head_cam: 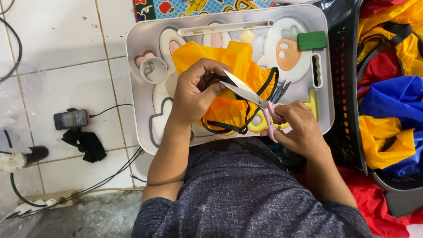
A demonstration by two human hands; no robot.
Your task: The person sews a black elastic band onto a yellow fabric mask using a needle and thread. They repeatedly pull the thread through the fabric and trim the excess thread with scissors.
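Note:
My left hand [196, 90] pinches a black strap [229, 127] against an orange fabric piece [229, 61] lying on a white lap tray [141, 70]. My right hand [297, 125] grips pink-handled scissors [251, 93], blades apart, with the tips right beside my left fingers and the strap. The strap loops across the orange fabric and hangs toward my lap. A small pair of grey thread snips [280, 90] lies on the tray just beyond the scissors.
The tray carries a small round cup [153, 69], a green sponge [311, 40] and a white tube [224, 27]. A black basket [348, 88] of yellow, red and blue fabric stands at right. A phone [70, 119], cables and black cloth [86, 143] lie on the tiled floor.

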